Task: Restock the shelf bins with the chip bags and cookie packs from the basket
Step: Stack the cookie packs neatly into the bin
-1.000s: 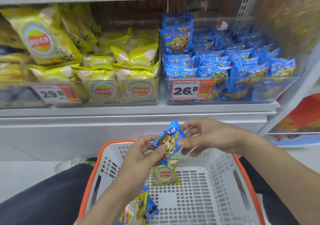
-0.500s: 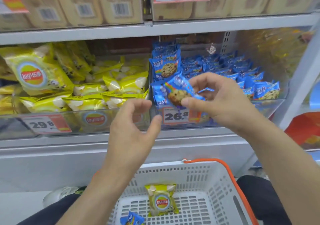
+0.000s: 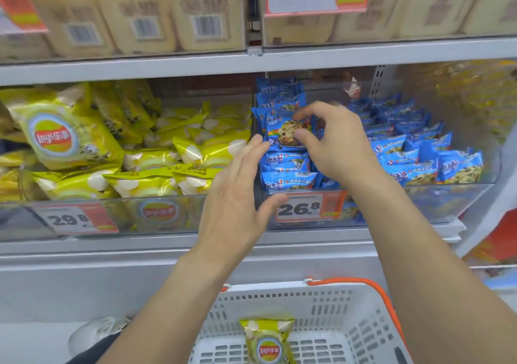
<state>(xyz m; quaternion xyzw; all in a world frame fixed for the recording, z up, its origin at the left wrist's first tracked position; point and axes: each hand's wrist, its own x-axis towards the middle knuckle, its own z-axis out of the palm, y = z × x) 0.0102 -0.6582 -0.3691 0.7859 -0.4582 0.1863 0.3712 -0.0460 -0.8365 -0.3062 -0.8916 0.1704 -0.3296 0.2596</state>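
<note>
The cookie pack [image 3: 286,133] sits at the top of the front-left stack in the clear right-hand bin [image 3: 447,201], printed face toward the camera, its long axis running left to right and roughly level, cookie picture at the right half. The right hand [image 3: 333,145] pinches it, thumb on its lower right edge and forefinger curled over its top. Half a second ago that hand held the pack in the air in front of the bin; now the pack is in among the other blue packs, and the view has tipped upward, so less of the basket shows. The left hand [image 3: 237,195], which was hanging lower with curled fingers, has risen: it is released, fingers straight and together, fingertips touching the pack's left end, thumb spread toward the price tag [image 3: 299,209] reading 26.8. Both forearms reach up and forward over the white basket [image 3: 349,316] with its orange handle, where one yellow chip bag [image 3: 267,341] lies upright, logo facing up. The left bin [image 3: 117,218] holds more yellow chip bags
</note>
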